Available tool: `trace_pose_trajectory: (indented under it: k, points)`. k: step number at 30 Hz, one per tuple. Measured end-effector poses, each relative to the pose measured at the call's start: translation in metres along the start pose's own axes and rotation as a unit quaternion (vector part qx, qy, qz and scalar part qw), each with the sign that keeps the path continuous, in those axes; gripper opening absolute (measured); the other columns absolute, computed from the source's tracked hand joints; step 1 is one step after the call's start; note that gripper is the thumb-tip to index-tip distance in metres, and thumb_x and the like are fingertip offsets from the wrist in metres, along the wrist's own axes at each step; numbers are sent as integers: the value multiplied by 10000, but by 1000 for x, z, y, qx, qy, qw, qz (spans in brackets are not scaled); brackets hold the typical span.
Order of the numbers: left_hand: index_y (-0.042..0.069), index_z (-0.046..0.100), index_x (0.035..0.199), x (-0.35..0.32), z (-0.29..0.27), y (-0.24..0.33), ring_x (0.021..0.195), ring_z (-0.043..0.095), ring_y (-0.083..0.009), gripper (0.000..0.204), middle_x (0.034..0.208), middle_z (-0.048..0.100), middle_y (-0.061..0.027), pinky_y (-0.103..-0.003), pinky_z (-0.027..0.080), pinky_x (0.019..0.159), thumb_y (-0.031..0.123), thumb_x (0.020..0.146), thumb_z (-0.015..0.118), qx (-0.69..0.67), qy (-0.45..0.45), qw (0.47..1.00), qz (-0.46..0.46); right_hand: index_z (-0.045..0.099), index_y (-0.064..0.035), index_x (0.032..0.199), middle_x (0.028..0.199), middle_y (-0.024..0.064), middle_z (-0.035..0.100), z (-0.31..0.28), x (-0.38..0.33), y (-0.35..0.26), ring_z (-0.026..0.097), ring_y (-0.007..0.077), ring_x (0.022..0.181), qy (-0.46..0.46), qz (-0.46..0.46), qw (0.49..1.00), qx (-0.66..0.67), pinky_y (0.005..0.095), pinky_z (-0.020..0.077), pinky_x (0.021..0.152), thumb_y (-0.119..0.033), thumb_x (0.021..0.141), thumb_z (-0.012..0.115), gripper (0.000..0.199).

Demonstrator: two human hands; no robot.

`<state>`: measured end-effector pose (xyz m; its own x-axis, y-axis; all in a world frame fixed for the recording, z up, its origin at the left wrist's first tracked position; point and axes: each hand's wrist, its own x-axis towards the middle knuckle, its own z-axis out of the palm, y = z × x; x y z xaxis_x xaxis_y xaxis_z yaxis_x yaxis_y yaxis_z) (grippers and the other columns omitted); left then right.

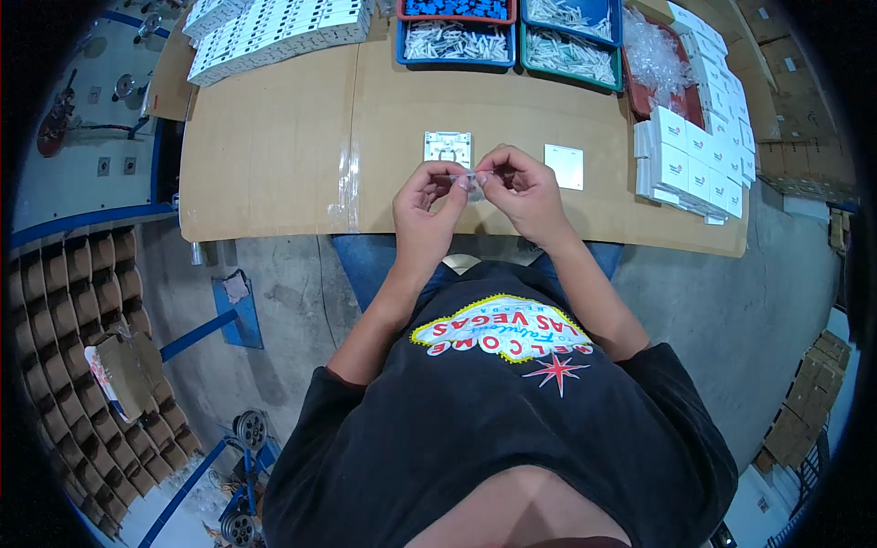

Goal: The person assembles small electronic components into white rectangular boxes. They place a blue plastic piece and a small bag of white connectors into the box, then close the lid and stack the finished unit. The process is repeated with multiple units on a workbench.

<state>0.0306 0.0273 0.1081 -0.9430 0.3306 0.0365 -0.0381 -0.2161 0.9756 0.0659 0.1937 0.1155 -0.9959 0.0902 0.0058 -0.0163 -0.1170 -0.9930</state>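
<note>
My left hand [427, 203] and my right hand [527, 195] meet over the near part of the table, thumbs and forefingers pinched together. Between their fingertips is a small clear plastic bag [472, 175]; the fingers cover much of it, and its contents are too small to make out. Just beyond my hands lies a white socket-like frame [448, 144] with metal parts, its near edge partly hidden by the left fingers. To the right of my right hand, a flat white square plate [565, 167] rests on the cardboard.
Cardboard [265, 155] covers the table. At the back stand a blue bin [456, 64] and a green bin [571, 76] of small white pieces, with more bins behind. White boxes [690, 164] and a red bin [699, 111] of clear plastic are at right; stacked white units [279, 41] at back left.
</note>
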Motion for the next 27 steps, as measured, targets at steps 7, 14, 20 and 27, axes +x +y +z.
trace_pose_trajectory:
  k: [7,14,20,27]
  points:
    - [-3,615,1067,-1,4,-3,970,632,-111,125,1033,652,-58,-262,522,874,-55,955,636,-25,11,999,17,663,-13,995,901,-12,636,-3,-1,-3,531,27,770,-24,-5,995,-92,201,404,662,-37,931,703,79]
    - [-9,627,1060,-1,1,1,985,641,-122,113,1038,662,-63,-269,524,889,-41,953,646,0,9,999,-32,668,-14,980,872,-19,631,-3,-1,1,495,20,723,-13,-4,997,-81,200,386,628,-21,920,704,71]
    - [-18,641,1060,-2,0,2,972,648,-107,128,1060,684,-79,-250,534,860,-44,939,671,-14,11,998,-58,676,-6,944,824,-13,633,-3,1,-2,468,17,645,-18,-28,988,-153,204,362,572,-5,906,718,57]
    - [-20,674,981,3,-7,5,910,683,-110,94,973,724,-82,-260,556,861,-18,899,722,61,17,997,-48,692,-14,940,706,18,574,-2,4,-4,433,52,575,-25,-106,971,-213,255,330,518,-82,896,755,102]
